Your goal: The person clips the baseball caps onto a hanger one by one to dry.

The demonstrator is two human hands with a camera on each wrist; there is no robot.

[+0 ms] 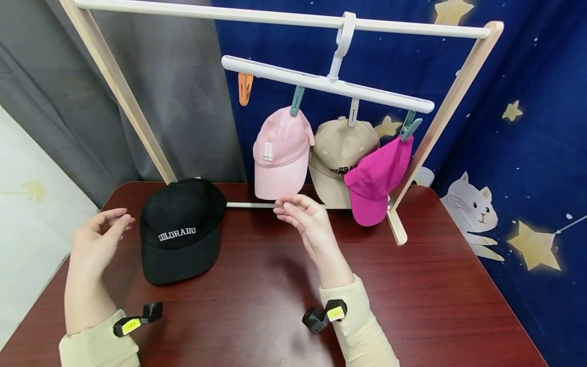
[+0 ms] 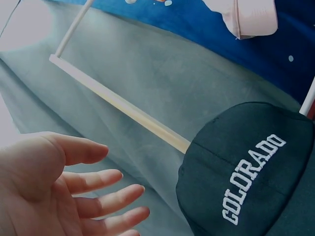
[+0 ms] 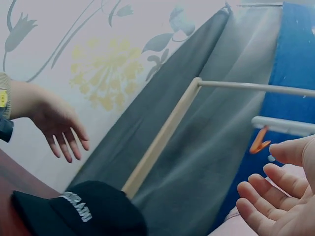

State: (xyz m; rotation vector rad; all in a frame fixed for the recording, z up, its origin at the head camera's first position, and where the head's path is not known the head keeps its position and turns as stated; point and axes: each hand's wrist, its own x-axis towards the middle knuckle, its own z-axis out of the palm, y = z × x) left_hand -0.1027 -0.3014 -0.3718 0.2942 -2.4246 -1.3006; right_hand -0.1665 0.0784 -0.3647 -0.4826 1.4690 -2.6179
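Note:
A black cap (image 1: 183, 209) with white COLORADO lettering lies on the table at the left, brim toward the front. My left hand (image 1: 97, 239) hovers just left of it, fingers relaxed and holding nothing; the left wrist view shows this hand (image 2: 83, 191) apart from the cap (image 2: 246, 172). My right hand (image 1: 309, 224) is raised in front of the pink cap (image 1: 281, 148), with loose fingers and nothing in them. That cap, a beige cap (image 1: 341, 148) and a magenta cap (image 1: 378, 178) hang by clips from a white hanger (image 1: 321, 81). An orange clip (image 1: 245, 89) at the hanger's left end holds nothing.
The hanger hooks over the top bar (image 1: 275, 18) of a wooden rack, tilting down to the right. A rack post (image 1: 124, 102) rises behind the black cap. The right foot (image 1: 397, 229) stands on the reddish-brown table (image 1: 257, 316). Curtains (image 1: 174, 92) hang behind.

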